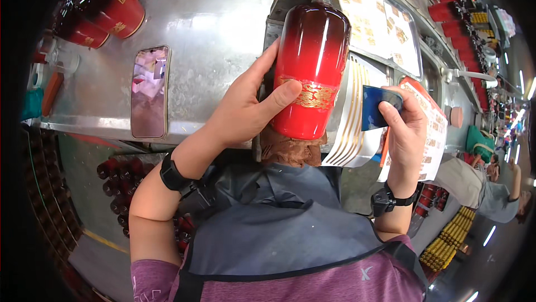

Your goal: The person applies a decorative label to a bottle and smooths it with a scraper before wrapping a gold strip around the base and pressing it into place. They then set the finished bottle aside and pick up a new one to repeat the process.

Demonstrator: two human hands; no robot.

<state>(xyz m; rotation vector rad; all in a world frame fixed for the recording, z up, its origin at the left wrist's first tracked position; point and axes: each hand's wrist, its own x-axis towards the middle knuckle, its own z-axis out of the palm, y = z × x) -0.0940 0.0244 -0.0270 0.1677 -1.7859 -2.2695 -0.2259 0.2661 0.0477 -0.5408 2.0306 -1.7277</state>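
A glossy bottle (315, 45), black at the shoulder and fading to red, lies with its neck pointing away from me. A gold patterned band (316, 96) runs across its lower part. My left hand (254, 95) grips the bottle from its left side, thumb pressed on the red surface near the band. To the right of the bottle, my right hand (405, 117) pinches a dark blue flat scraper (373, 108) between thumb and fingers. The scraper is apart from the bottle. Brown cloth (290, 149) lies under the bottle's base.
A phone (149, 92) rests on the metal table (206, 50) at left. Several red bottles (117, 8) stand at the far left. Sheets of gold decals (360, 8) and a gold-striped sheet (353, 106) lie at right. Beyond them runs a row of bottles (460, 28). A person (497, 196) sits far right.
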